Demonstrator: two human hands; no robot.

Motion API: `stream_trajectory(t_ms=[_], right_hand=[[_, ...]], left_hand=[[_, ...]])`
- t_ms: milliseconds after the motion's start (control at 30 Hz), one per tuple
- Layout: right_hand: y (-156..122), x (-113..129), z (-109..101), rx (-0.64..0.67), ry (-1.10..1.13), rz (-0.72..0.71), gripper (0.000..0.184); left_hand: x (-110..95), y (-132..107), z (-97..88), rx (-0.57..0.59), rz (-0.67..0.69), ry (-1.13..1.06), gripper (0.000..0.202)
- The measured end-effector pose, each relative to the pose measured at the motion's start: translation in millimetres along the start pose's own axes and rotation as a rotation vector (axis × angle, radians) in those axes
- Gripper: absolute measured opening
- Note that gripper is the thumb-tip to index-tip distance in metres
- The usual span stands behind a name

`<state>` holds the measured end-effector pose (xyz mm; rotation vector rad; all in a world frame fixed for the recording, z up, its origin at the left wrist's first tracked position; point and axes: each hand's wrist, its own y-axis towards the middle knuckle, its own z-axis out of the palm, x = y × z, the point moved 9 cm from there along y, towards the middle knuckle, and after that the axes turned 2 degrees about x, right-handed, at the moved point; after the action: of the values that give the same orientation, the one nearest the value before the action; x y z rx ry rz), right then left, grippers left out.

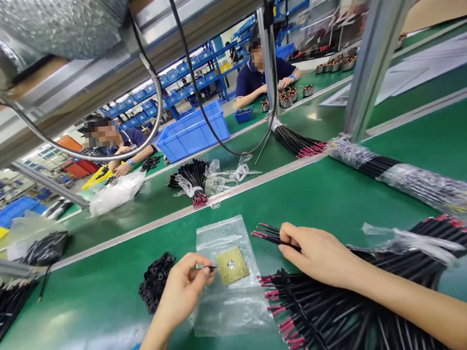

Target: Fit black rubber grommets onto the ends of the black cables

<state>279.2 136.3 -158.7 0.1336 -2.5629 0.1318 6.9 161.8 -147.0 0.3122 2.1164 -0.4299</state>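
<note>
My left hand (184, 289) pinches a small dark part at its fingertips, just left of a square yellowish pad (232, 264) that lies on a clear plastic bag (229, 299). A heap of small black parts (156, 281) sits to the left of that hand. My right hand (318, 254) is closed on a few black wires with red tips (268, 233), which stick out to the left. Below it spreads a large pile of black, red-tipped wires (329, 318).
More wire bundles in plastic wrap (420, 182) lie at the right, another bundle (193, 181) on the far belt. A blue bin (193, 130) stands beyond. Two other people sit at the far side. A metal post (370, 56) rises at upper right.
</note>
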Motion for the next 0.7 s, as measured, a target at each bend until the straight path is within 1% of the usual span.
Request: stream_trajectory(t_ms=[33, 67, 100, 133, 167, 200, 233, 267, 300, 367, 400, 433, 467, 500, 567, 633, 700], right_hand=[[0, -1, 0, 0.004, 0.031, 0.000, 0.019], [1, -2, 1, 0.005, 0.053, -0.005, 0.019], [1, -1, 1, 0.001, 0.066, -0.020, 0.019], [1, 1, 1, -0.009, 0.071, -0.042, 0.019], [1, 2, 1, -0.015, 0.074, -0.063, 0.018], [1, 4, 1, -0.015, 0.074, -0.076, 0.017], [1, 6, 1, -0.020, 0.074, -0.088, 0.017], [0, 7, 1, -0.021, 0.077, -0.095, 0.016], [0, 9, 0, -0.022, 0.080, -0.097, 0.016], [-2, 11, -3, -0.036, 0.101, -0.105, 0.015], [-3, 12, -5, -0.040, 0.122, -0.104, 0.015], [-3, 12, -5, -0.034, 0.153, -0.101, 0.016], [-4, 11, -6, -0.019, 0.187, -0.095, 0.017], [-4, 11, -5, 0.000, 0.220, -0.092, 0.018], [-3, 11, -3, 0.042, 0.273, -0.095, 0.021], [-3, 12, -3, 0.062, 0.303, -0.103, 0.023], [-2, 11, -3, 0.079, 0.334, -0.101, 0.023]], left_hand=[[-8, 6, 11.8, 0.023, 0.010, 0.014, 0.032], [-19, 11, 20.8, 0.011, 0.066, 0.111, 0.027], [-32, 15, 28.6, -0.024, 0.159, 0.258, 0.019], [-46, 16, 36.8, -0.067, 0.280, 0.407, 0.012], [-59, 15, 46.0, -0.105, 0.412, 0.528, 0.009], [-66, 13, 55.4, -0.126, 0.514, 0.625, 0.009], [-70, 11, 63.7, -0.131, 0.580, 0.694, 0.009], [-70, 10, 70.6, -0.125, 0.612, 0.753, 0.009], [-67, 10, 75.6, -0.111, 0.608, 0.817, 0.010], [-60, 13, 80.1, -0.072, 0.546, 0.913, 0.011], [-59, 14, 79.8, -0.059, 0.522, 0.916, 0.012], [-59, 15, 77.1, -0.058, 0.490, 0.873, 0.014], [-58, 18, 72.3, -0.066, 0.431, 0.781, 0.015], [-57, 23, 66.1, -0.086, 0.357, 0.636, 0.015], [-50, 31, 56.5, -0.140, 0.196, 0.245, 0.021], [-45, 39, 59.2, -0.163, 0.084, -0.092, 0.035], [-47, 45, 68.0, -0.163, 0.048, -0.280, 0.042]])
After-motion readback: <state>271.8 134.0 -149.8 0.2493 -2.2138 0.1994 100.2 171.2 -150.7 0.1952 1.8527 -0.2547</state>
